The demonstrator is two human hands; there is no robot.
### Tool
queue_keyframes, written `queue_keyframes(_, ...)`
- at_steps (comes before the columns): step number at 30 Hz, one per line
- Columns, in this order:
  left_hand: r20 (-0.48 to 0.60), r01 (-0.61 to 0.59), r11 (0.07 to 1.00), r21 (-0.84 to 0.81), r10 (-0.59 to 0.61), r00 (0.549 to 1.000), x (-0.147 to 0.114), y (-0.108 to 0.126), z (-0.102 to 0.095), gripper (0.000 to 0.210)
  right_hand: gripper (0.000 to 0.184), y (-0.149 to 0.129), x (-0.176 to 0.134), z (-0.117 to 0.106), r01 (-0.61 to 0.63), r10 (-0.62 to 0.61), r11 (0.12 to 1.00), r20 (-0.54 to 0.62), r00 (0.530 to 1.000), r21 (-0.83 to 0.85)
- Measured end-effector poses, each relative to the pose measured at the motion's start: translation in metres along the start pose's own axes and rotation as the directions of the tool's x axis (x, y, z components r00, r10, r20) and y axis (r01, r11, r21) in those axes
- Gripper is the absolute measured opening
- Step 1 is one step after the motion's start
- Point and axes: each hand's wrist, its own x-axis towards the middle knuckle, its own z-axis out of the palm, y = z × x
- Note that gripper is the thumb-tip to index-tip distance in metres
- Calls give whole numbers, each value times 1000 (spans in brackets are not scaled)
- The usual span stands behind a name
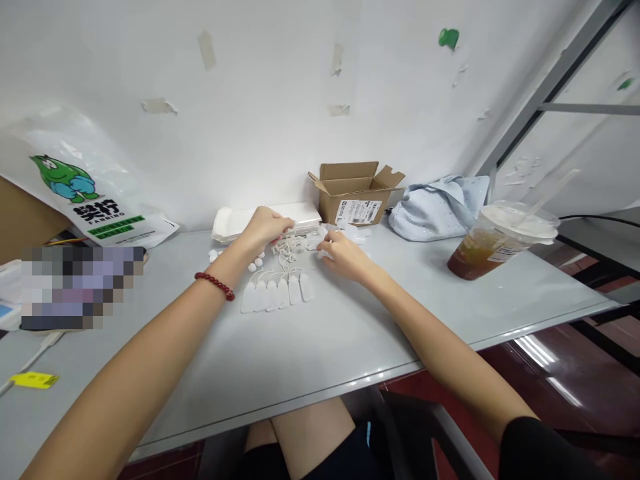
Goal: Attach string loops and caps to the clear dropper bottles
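Just below the centre of the frame, a row of flat white tags with thin cords [277, 295] lies on the glossy grey tabletop [320, 353]; the cords point away from me, and the side-by-side layout probably limits tangling. Beyond it, near mid-frame, lies a loose heap of white cords [287, 249]. My left hand [267, 227] reaches over its upper edge, fingers bent downward; I cannot tell whether the fingertips pinch a cord. My right hand [345, 257] is positioned right of the heap, fingers curled beside translucent white flat pieces [356, 233]; any grip on one is hidden. Farther up, an open brown cardboard box [345, 183] stands back, presumably outside my hands' path.
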Motion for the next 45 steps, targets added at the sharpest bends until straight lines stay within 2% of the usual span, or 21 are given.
queue_keyframes(2,-7,23,993,-112,-24,1000,1,3,-8,24,33,-1,0,0,15,-15,999,-4,1000,-31)
queue_keyframes(7,3,-23,972,-232,25,1000,0,8,-17,16,36,1,2,2,42,-42,998,-5,999,-46)
queue_keyframes(13,5,-20,988,-151,21,1000,-1,5,-5,18,40,3,3,5,55,-54,998,19,998,-14)
queue_keyframes(15,-7,-50,990,-131,49,999,-4,3,-1,19,40,3,3,6,52,-52,999,14,999,-16)
queue_keyframes(17,-43,-128,988,-82,125,991,-12,-1,2,19,40,4,4,7,68,-68,998,8,998,-10)
queue_keyframes(19,-83,-259,966,11,259,962,-25,-8,3,18,39,5,5,8,90,-90,996,-15,996,7)
queue_keyframes(21,-116,-399,908,127,413,903,-43,-19,5,17,36,4,6,7,107,-103,993,-73,992,49)
queue_keyframes(23,-166,-471,854,219,509,845,-60,-31,8,18,31,-1,5,5,124,-101,983,-169,981,134)
queue_keyframes(26,-257,-485,825,291,556,791,-78,-45,12,17,25,-15,0,-2,172,-76,925,-279,957,339)
queue_keyframes(28,-296,-497,819,287,569,767,-84,-47,15,16,24,-26,-4,-5,188,-65,855,-260,963,484)
queue_keyframes(30,-311,-524,805,278,592,744,-85,-46,17,14,24,-35,-8,-6,190,-70,807,-229,971,559)
queue_keyframes(34,-268,-552,778,302,624,734,-87,-42,20,14,25,-43,-11,-3,212,-78,810,-259,963,546)
queue_keyframes(37,-274,-545,777,315,624,732,-88,-41,20,16,26,-45,-12,-2,175,-30,800,-253,967,574)
queue_keyframes(41,-335,-526,781,336,622,708,-87,-43,18,15,26,-47,-13,-3,131,30,741,-227,973,658)
queue_keyframes(45,-320,-526,755,391,647,692,-83,-47,18,13,24,-46,-13,2,189,5,684,-264,964,705)
